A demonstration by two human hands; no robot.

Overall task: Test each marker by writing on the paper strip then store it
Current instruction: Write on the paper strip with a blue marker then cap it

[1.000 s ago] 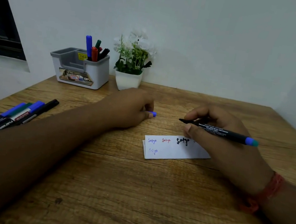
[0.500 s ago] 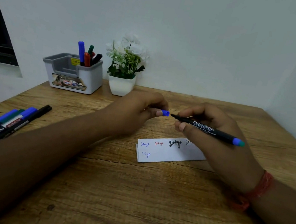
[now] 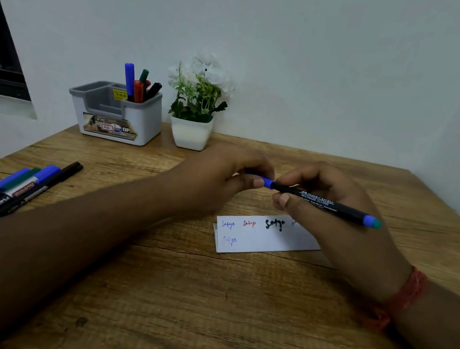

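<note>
Black marker (image 3: 320, 203) held above the paper strip (image 3: 261, 236), right hand (image 3: 333, 216) pinching the barrel. Left hand (image 3: 228, 180) pinches the blue cap (image 3: 266, 182) at its tip. Spare markers (image 3: 11, 189) far left; organizer (image 3: 118, 115) behind.

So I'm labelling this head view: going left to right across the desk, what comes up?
Loose markers → organiser → plant pot → left hand → blue cap → right hand holding the black marker.
</note>
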